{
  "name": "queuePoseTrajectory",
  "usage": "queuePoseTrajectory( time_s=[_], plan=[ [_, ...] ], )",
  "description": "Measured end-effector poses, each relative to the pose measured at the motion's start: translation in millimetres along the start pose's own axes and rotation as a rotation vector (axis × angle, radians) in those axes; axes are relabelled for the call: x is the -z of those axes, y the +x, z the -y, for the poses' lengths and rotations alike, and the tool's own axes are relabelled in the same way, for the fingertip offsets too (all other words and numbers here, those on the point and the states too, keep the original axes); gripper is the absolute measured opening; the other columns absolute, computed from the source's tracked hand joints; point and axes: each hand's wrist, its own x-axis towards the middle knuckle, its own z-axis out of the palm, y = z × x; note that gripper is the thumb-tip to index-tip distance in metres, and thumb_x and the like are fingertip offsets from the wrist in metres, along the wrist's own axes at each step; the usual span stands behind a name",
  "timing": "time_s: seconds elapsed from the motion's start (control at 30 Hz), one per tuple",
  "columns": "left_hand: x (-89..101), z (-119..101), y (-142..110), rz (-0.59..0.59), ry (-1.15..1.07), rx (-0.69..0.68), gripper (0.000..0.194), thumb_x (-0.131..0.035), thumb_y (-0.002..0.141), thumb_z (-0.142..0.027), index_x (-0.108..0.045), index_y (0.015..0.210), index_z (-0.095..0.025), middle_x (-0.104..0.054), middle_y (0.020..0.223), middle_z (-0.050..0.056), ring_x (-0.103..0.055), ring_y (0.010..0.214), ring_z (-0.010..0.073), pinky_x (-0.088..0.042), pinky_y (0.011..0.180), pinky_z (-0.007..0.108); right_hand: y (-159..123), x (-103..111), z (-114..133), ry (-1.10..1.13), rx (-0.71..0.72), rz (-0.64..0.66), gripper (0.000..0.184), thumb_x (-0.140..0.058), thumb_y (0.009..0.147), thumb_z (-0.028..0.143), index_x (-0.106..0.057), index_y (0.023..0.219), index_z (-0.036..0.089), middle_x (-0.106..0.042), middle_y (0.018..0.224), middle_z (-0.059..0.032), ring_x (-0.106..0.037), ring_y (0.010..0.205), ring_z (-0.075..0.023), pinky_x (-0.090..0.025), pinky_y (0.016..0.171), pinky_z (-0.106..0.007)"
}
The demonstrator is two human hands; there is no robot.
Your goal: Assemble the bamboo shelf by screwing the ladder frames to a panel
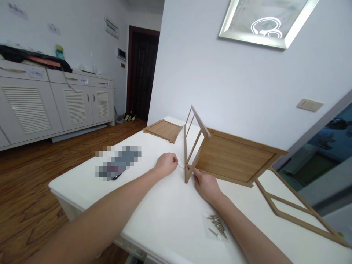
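White, smooth tabletop (pixel 154 220) is being used as the work surface. Nearest, slender brass-toned screws (pixel 219 224) are being kept with a clear plastic bag (pixel 205 222). Ahead, the lower corner of a wooden ladder-shaped frame (pixel 197 157) is being attended from both sides: a thin, pale shaft (pixel 180 166) is being pinched by the left hand (pixel 165 164) and directed at the corner, while the opposite side is being backed by the right hand (pixel 208 186); whether the wood is also being gripped there cannot be told. By judgement, a fastener is being driven, so accuracy is being served by holding the shaft square, bracing close to the joint and turning slowly. Beside the upright frame, a flat brown panel (pixel 233 157) is being bordered by straight, raised rails with projecting ends. Farther off, a similar board (pixel 162 130) is being supported flat, backed by a plain wall (pixel 233 84).
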Motion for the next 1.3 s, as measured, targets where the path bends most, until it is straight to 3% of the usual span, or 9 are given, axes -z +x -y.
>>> queuePoseTrajectory(
  time_s=[0.27,1.3],
  plan=[
    [7.6,7.6,3.4,0.025,-0.043,0.012,0.01,-0.066,0.074,-0.025,-0.075,0.078,-0.023,-0.076,0.087,0.002,-0.068,0.083,0.0191,-0.049,0.077,0.027,-0.8,-1.9,-0.4,0.007,0.011,-0.033,0.055,-0.039,0.091,0.016,-0.042,0.142,0.035,-0.07,0.113,-0.002,-0.066,0.096,-0.0203,-0.044,0.074,-0.027],
    [1.8,2.2,3.9,0.025,-0.03,0.084,0.012,-0.066,0.071,-0.025,-0.075,0.079,-0.025,-0.076,0.085,0.0,-0.069,0.082,0.0179,-0.049,0.07,0.025,0.3,-3.2,-1.1,-0.011,0.005,-0.043,0.054,-0.039,0.092,0.017,-0.043,0.142,0.036,-0.07,0.115,-0.0008,-0.067,0.096,-0.0199,-0.047,0.076,-0.028]
  ],
)
